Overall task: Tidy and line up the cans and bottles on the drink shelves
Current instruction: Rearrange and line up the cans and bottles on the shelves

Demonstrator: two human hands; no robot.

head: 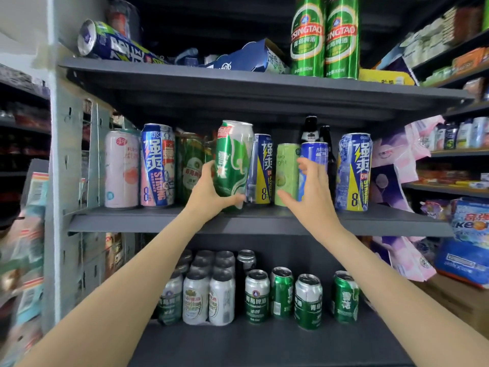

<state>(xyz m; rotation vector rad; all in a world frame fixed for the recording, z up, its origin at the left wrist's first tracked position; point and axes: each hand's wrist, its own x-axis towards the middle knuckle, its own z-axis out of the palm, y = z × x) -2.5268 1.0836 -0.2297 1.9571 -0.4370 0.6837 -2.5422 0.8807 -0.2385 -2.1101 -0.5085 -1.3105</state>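
Observation:
My left hand grips a tall green and white beer can at the front of the middle shelf, tilted slightly. My right hand is spread open in front of a pale green can and a blue can, fingers apart; whether it touches them is unclear. A blue and yellow can stands between the hands. Further cans line the shelf: a pink one, a blue and pink one, a dark green one and a blue and yellow one at the right.
Two dark bottles stand behind the blue can. The top shelf holds two tall Tsingtao cans, a toppled blue can and a torn blue carton. The bottom shelf has several short green and silver cans. Snack packs hang at right.

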